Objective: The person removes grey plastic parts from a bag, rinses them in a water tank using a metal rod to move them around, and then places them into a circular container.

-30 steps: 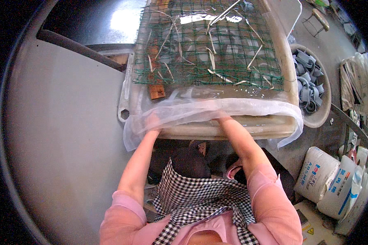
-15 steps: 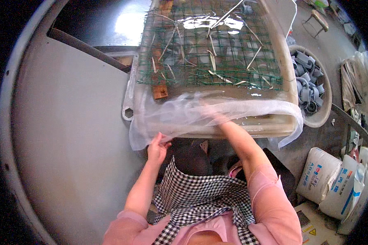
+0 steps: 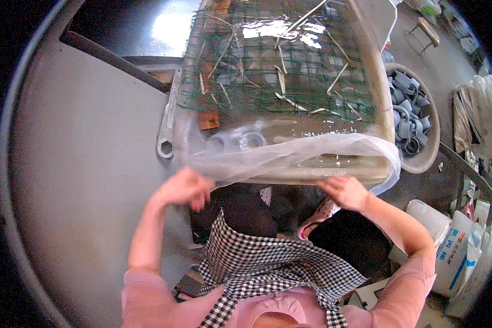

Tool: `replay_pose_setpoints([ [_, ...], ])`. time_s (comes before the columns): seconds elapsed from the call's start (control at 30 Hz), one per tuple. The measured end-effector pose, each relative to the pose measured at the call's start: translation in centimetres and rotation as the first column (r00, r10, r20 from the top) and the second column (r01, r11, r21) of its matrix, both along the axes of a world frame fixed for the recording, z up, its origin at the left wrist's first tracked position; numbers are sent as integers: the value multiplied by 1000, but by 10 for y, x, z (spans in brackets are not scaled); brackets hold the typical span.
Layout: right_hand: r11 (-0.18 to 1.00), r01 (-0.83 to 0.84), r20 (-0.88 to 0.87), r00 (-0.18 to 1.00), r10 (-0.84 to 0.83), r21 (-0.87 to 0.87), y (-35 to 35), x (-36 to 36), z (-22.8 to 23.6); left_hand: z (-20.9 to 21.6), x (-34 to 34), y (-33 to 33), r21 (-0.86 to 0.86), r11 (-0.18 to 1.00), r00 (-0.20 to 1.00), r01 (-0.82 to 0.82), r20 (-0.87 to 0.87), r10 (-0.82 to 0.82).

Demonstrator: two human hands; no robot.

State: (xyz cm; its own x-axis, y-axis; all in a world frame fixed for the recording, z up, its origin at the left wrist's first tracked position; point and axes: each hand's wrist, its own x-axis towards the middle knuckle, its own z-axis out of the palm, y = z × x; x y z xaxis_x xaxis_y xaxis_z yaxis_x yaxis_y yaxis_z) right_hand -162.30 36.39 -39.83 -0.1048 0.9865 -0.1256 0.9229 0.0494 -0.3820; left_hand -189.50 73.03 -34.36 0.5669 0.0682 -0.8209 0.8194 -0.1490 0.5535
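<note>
A water-filled tub stands before me, with white translucent netting draped along its near end. My left hand, slightly blurred, is closed on the netting at the tub's near left corner. My right hand is at the near rim, right of the middle, fingers bent and close together; what they hold, if anything, is hidden. Beside it, a fold of the netting hangs over the right corner. Pale grey ring-shaped parts show in the water near the netting. Green wire mesh with white strips covers the farther water.
A large wrench lies along the tub's left side, beside a grey metal surface. On the right are a round container of grey plastic parts, white sacks and a stool. A wooden piece sits by the mesh.
My right hand has come out from over the water, back and right to the near rim. My left hand has shifted left and slightly up, drawing the netting's left end in.
</note>
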Motion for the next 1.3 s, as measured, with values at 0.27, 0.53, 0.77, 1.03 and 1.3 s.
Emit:
replay_pose_setpoints([
  [0.27, 760, 603, 469, 759, -452, -243, -1, 88, 3, -149, 128, 46, 950, 305, 978, -64, -2, 210],
  [0.53, 954, 294, 367, 882, -296, 63, -94, 61, -2, -113, 85, 32, 911, 411, 994, 40, -77, 74],
  [0.77, 516, 837, 194, 483, -854, 185, -127, 43, -10, -114, 56, -6, 950, 175, 966, 258, -252, -53],
  [1.03, 751, 648, 260, 753, -604, -130, -98, 67, -51, -107, 99, -19, 803, 277, 849, 527, -490, -196],
  [1.3, 557, 648, 141, 708, -692, -519, -56, 103, -89, -72, 238, -153, 864, 488, 339, 122, 426, -839],
])
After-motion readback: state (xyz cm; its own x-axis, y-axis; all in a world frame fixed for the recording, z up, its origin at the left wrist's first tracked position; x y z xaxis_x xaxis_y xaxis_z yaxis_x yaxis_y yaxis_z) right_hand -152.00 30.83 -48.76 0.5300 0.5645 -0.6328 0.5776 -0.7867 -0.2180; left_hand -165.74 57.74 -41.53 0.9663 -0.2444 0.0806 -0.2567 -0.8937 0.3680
